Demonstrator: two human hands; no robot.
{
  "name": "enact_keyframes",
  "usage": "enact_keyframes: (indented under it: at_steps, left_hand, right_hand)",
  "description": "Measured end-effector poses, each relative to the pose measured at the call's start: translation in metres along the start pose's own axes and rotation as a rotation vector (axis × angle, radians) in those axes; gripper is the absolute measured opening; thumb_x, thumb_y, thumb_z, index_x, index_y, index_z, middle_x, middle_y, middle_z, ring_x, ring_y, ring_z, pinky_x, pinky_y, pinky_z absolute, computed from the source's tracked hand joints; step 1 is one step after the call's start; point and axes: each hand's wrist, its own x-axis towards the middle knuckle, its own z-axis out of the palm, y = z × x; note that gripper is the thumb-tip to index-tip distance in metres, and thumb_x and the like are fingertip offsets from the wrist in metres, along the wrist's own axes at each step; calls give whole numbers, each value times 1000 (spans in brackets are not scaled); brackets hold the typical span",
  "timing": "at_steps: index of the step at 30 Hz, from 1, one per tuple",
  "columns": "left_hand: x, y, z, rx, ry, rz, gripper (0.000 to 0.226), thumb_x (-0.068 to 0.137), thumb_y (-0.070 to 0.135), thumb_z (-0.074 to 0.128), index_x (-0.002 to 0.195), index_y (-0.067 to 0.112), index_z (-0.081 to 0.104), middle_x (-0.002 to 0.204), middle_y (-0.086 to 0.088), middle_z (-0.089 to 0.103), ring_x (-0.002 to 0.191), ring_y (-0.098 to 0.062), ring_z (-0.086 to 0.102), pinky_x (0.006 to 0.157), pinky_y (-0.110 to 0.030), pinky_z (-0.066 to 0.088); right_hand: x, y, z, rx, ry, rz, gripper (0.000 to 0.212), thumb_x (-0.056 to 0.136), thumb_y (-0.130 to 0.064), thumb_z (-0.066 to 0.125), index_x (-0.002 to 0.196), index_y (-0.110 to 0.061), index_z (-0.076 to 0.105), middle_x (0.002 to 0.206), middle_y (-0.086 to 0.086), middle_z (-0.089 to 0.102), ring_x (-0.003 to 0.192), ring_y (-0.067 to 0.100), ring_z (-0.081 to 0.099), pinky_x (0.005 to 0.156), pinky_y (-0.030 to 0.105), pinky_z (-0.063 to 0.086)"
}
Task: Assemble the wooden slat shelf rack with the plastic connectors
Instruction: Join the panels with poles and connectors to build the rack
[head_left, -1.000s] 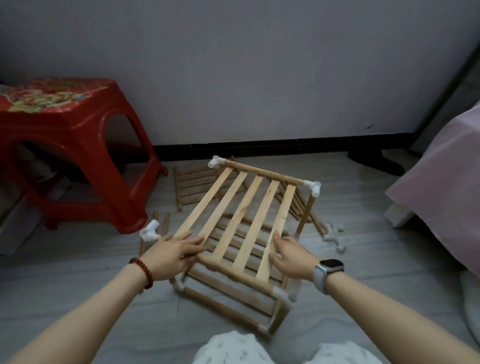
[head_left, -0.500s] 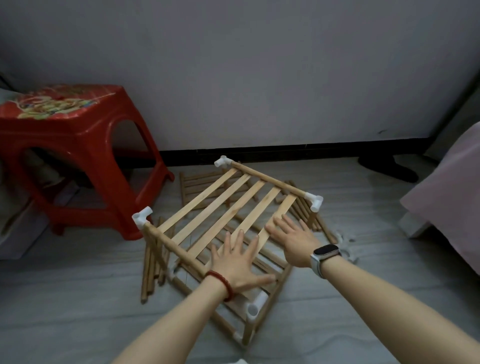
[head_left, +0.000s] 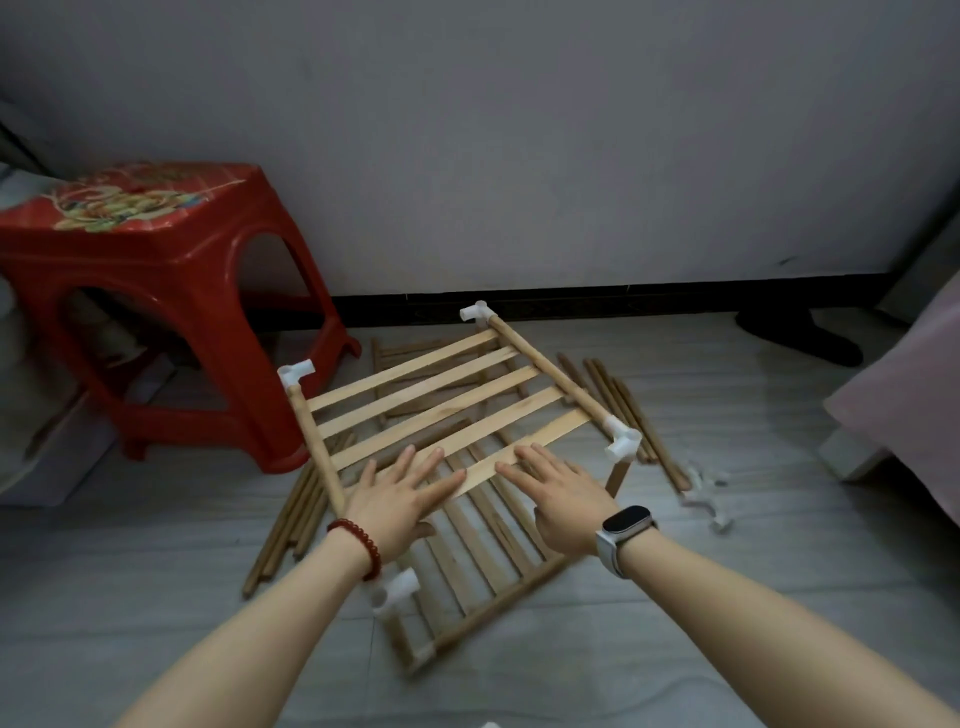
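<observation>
A two-tier wooden slat rack (head_left: 447, 395) stands on the floor, with white plastic connectors (head_left: 622, 440) at its corners. A lower slat shelf (head_left: 483, 561) shows beneath the upper one. My left hand (head_left: 402, 501), with a red bead bracelet, lies flat and spread on the near slat of the upper shelf. My right hand (head_left: 558, 496), with a smartwatch on the wrist, lies flat beside it on the same slat. Neither hand grips anything.
A red plastic stool (head_left: 156, 301) stands at the left. Loose wooden rods (head_left: 291, 519) lie left of the rack, more rods (head_left: 634, 410) to its right. Spare white connectors (head_left: 706, 493) lie on the floor at right. A pink-covered bed edge (head_left: 904, 395) is far right.
The rack has turned clockwise on the floor. Both hands have shifted to lie side by side, flat on the near slat of the upper shelf.
</observation>
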Motion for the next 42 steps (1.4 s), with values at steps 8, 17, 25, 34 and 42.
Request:
enact_keyframes:
  at_steps: [8, 17, 25, 34, 42]
  left_hand:
    - [-4, -8, -17, -78, 49, -80, 52, 97, 30, 42, 145, 37, 23, 157, 2, 10, 145, -24, 0, 116, -55, 5]
    - [113, 88, -78, -335, 329, -97, 52, 98, 43, 31, 147, 30, 20, 158, -1, 10, 145, -22, 3, 116, -51, 5]
    - [216, 110, -64, -426, 329, -374, 71, 93, 50, 35, 151, 20, 6, 157, -2, -14, 145, -23, -9, 115, -48, -7]
    - [238, 126, -50, -387, 377, -377, 64, 94, 47, 31, 150, 22, 13, 157, 1, -16, 145, -18, -11, 116, -43, -8]
    - [243, 122, -47, -356, 383, -388, 69, 84, 52, 21, 148, 25, 21, 158, 2, -12, 145, -17, -8, 116, -44, -4]
  right_hand:
    - [-3, -16, -19, 257, 121, -72, 48, 97, -11, 39, 144, -21, 34, 151, -2, 31, 139, 13, 28, 113, 33, 29]
    - [-8, 118, -27, 551, 680, 341, 30, 95, -5, 41, 121, -9, 55, 115, 2, 58, 98, 14, 54, 82, 27, 45]
    - [57, 257, 72, 428, 324, 667, 29, 92, -10, 41, 117, -4, 54, 114, 20, 60, 101, 37, 56, 79, 37, 46]
    - [117, 299, 150, 183, 46, 775, 43, 96, -9, 32, 137, 1, 27, 139, 21, 34, 124, 36, 35, 95, 42, 36]
    - [133, 299, 166, 118, 218, 780, 30, 90, 5, 32, 117, 12, 45, 116, 27, 45, 109, 39, 43, 82, 47, 39]
